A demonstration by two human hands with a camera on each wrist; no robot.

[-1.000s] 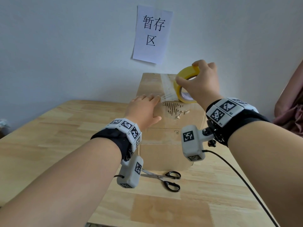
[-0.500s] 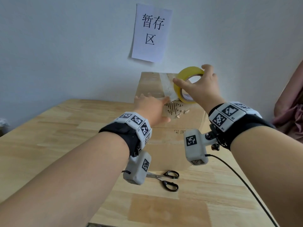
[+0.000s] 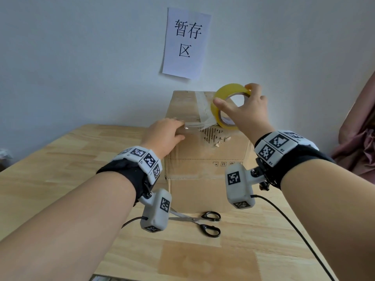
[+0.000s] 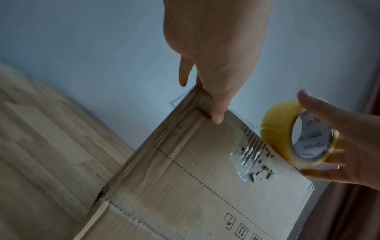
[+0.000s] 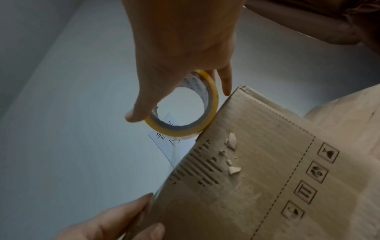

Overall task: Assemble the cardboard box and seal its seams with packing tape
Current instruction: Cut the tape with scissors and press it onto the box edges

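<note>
A cardboard box point(image 3: 205, 159) stands assembled on a wooden surface point(image 3: 60, 159) by a wall. The left hand point(image 3: 164, 134) lies flat along the box's top front edge, fingers straight, pressing down clear tape point(image 3: 203, 110). The right hand point(image 3: 243, 110) grips a yellow tape roll point(image 3: 227, 106) at the top, right of centre. One strip already crosses the top; it seems sealing is underway, with cutting left. Scissors point(image 3: 203, 222) lie in front
</note>
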